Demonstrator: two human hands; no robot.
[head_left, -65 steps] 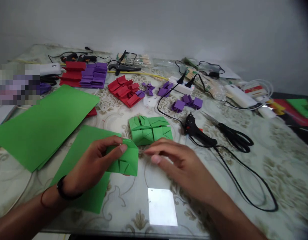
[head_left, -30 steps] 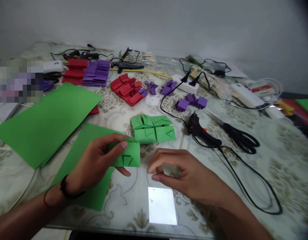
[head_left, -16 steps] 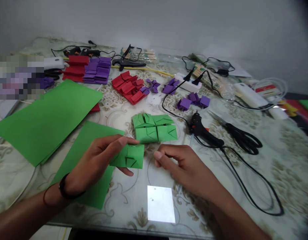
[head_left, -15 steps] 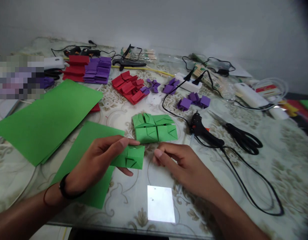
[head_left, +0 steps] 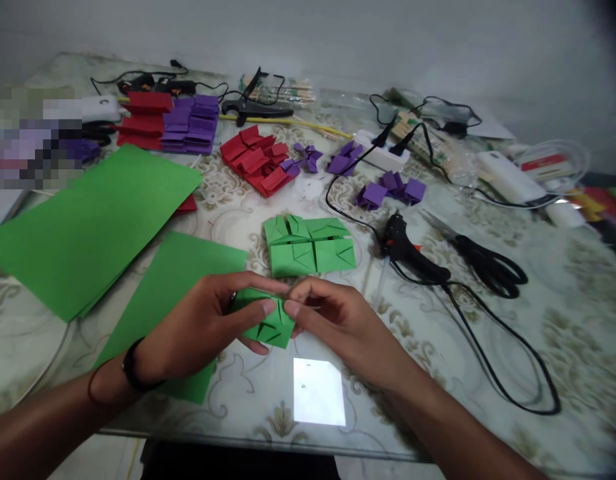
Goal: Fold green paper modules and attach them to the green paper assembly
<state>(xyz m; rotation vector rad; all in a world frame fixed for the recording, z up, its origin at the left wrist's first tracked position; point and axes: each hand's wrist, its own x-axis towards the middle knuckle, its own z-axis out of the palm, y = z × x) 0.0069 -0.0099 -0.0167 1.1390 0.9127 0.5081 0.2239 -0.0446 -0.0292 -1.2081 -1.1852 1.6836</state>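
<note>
Nearest me, both hands meet over the table's (head_left: 438,373) front edge. My left hand (head_left: 203,327) pinches a folded green piece (head_left: 268,323) between thumb and fingers, and my right hand (head_left: 333,320) closes on its right edge, so the two are together, clamped on the same piece. It is held just off the glass, tilted towards me, I judge so that the creases face up where I can see them. A white patch of glare (head_left: 319,392) sits just below the hands.

Under my left wrist lies a green sheet (head_left: 173,280), flat and close, probably kept there as the next one to hand. A bigger green stack (head_left: 88,220) lies to its left.

Just beyond the hands, four finished green pieces (head_left: 311,243) sit touching in a tidy block, apparently set aside in order. To the right lie a glue gun (head_left: 408,253) with its cord trailing off, and scissors (head_left: 483,260), both within my right hand's reach.

Farther back, red pieces (head_left: 255,163) and purple pieces (head_left: 388,190) lie sorted by colour, with cables and a power strip (head_left: 383,157) near the wall.
</note>
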